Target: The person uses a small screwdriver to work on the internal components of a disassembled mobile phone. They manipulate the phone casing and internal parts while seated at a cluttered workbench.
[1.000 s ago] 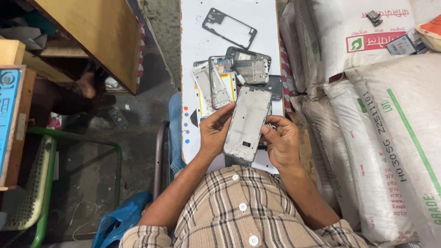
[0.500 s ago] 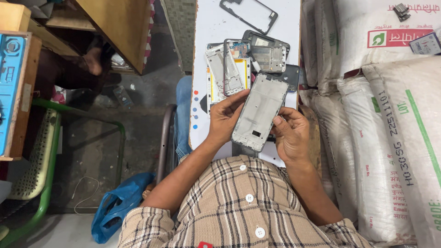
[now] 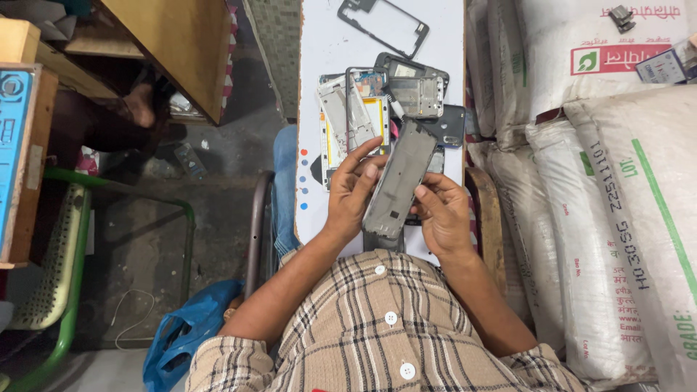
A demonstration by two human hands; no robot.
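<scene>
A grey metal phone frame (image 3: 398, 180) is held tilted above a narrow white board (image 3: 327, 51). My left hand (image 3: 353, 190) grips its left edge, fingers reaching over the top. My right hand (image 3: 441, 215) supports its right edge from below, thumb on the face. Just beyond the frame lies a pile of phone parts: a frame with yellow and white pieces (image 3: 357, 116), a silver middle frame (image 3: 416, 96) and a dark back cover (image 3: 450, 125). An empty black phone frame (image 3: 383, 26) lies alone at the board's far end.
Stacked white woven sacks (image 3: 602, 181) fill the right side. A wooden table (image 3: 181, 51) and a green metal chair (image 3: 58, 261) stand on the left. A blue plastic bag (image 3: 181, 334) lies on the floor by my left elbow.
The grey frame has turned more edge-on between my hands, its face now tilted away. My left fingers have shifted up over its top left edge. The view has drifted slightly.
</scene>
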